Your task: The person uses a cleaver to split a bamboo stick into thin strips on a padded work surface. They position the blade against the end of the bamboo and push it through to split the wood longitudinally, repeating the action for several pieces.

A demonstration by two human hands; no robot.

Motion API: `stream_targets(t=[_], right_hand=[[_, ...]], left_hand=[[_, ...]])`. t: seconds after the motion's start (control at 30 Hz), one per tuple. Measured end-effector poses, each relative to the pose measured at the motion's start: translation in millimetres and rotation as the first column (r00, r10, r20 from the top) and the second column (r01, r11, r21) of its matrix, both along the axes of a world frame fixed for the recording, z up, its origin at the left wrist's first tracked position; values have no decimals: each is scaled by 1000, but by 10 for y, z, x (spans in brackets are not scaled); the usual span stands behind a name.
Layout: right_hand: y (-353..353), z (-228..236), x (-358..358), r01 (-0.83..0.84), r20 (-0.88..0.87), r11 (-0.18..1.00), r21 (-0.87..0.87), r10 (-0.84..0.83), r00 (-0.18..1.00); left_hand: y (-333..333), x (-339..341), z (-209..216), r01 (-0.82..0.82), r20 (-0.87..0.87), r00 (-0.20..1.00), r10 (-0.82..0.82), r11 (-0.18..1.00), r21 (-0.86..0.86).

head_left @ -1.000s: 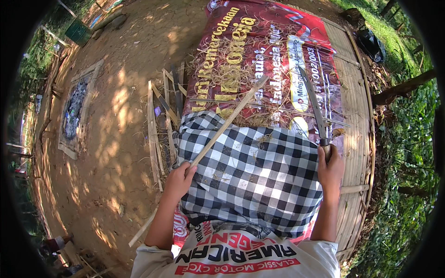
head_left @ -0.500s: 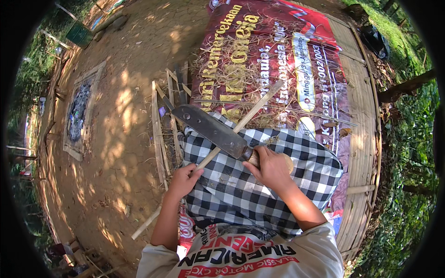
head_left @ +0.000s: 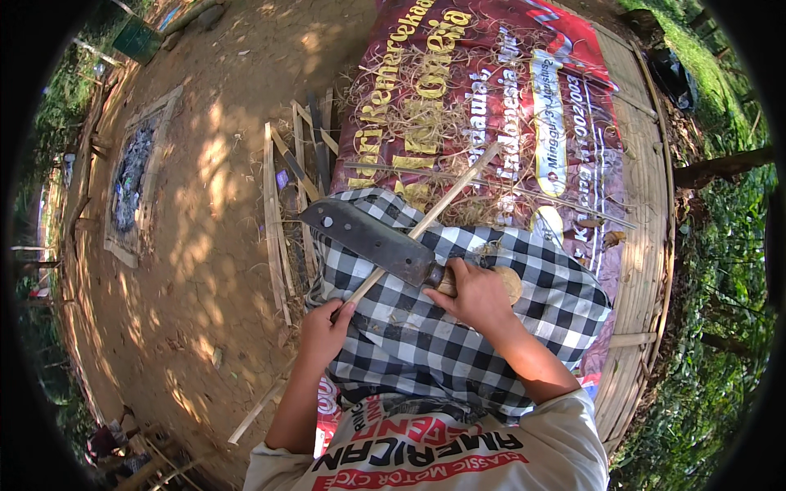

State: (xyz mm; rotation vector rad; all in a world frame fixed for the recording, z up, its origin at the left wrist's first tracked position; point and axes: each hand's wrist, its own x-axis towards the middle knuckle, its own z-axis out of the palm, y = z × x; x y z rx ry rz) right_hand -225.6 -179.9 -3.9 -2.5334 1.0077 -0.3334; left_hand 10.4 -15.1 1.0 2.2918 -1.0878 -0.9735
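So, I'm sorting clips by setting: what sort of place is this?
Probably an outdoor yard: bare earth to the left, leafy green plants to the right, and a slatted platform under a red banner.

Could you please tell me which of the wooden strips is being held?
The pale strip gripped by the left hand, passing beneath the knife blade; the other strips lie unheld.

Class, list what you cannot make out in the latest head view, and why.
In the head view:
Stick: a stretch is hidden by the knife blade crossing over it.
Knife handle: partly covered by the right hand.
Checked cloth: hides whatever lies beneath it.
Red banner: its far end is cut off by the top edge.
Reddish thing at lower left: too small and dark to identify.
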Motion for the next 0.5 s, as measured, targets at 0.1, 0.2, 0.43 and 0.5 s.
stream_targets(t=[0.1,0.2,0.43,0.5], right_hand=[[-6,35,14,23,50,1000,14,-23,998],[-6,105,20,12,46,1000,27,-13,999],[7,-6,44,-29,85,999,-20,31,996],[12,-16,51,-30,80,999,-30,32,996]], left_hand=[[11,-28,58,-2,-30,1000,3,999,34],[46,-76,32,20,25,999,-21,1000,23],[38,-108,50,171,200,963,-182,983,68],[28,-122,54,186,224,954,-200,979,83]])
